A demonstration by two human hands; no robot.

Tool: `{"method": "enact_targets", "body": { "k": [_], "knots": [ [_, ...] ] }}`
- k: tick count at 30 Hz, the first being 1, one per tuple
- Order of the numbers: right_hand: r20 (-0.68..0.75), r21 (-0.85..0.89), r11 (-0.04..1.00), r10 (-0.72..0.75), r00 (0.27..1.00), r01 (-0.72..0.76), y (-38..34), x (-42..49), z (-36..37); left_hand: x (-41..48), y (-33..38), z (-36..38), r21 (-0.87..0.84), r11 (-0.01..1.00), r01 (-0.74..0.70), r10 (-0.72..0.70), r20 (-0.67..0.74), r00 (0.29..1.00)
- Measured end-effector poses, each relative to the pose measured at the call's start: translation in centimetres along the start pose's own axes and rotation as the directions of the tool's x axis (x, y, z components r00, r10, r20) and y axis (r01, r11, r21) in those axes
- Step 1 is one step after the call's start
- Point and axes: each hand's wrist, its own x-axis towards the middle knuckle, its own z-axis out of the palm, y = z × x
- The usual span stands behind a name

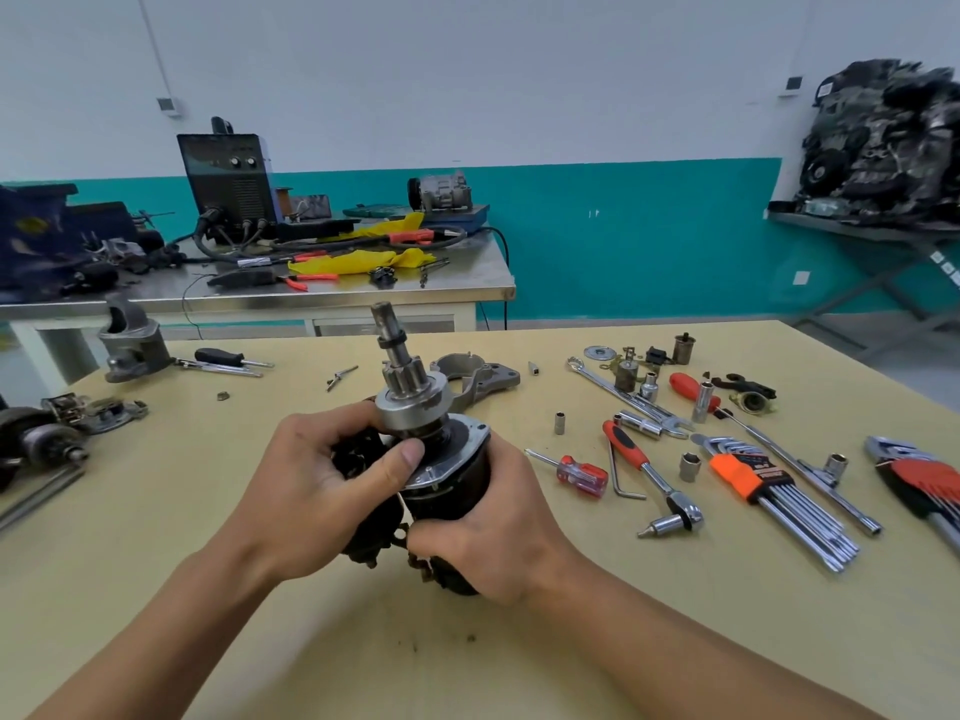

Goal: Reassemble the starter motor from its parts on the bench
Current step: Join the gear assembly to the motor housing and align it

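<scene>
Head view: the motor is held upright above the table, centre of the frame, with its shaft pointing up and slightly away.
Left grip: the fingers curl round the dark part on the motor's left side. The thumb presses at the foot of the drive.
Right grip: it wraps the black body from the right and below, closed on it and seemingly taking the weight.
Why held so: upright likely keeps the drive seated on the shaft by gravity. The thumb probably steadies or seats it while the other hand stops the body turning.
Pinion: grey steel with straight teeth, standing on a smooth bright drum.
Flange: a thin silvery plate with rounded corners, capping the matt black cylinder.
Lower end: rusty brown terminals show between the hands, and the detail is unclear.
Nose housing: rough cast aluminium, lying on the table just behind the motor. It is not yet fitted and probably goes on next.
Tools: a ratchet, hex keys and a screwdriver lie to the right of the frame, well apart from the hands but seemingly within reach.
Table: pale matt wood-look board.
</scene>
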Motion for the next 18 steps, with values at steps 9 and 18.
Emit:
{"method": "enact_targets", "body": {
  "k": [9,18],
  "knots": [
    [0.023,0.024,1.000,-0.016,1.000,0.015,-0.05,-0.04,-0.17,-0.08,-0.16,0.23,-0.032,0.999,0.009,-0.010,-0.026,1.000],
    [0.120,0.050,0.998,-0.039,0.992,0.033,-0.40,0.37,-0.78,-0.27,0.21,0.32,0.000,1.000,-0.019,0.019,-0.027,0.999]
  ]
}}
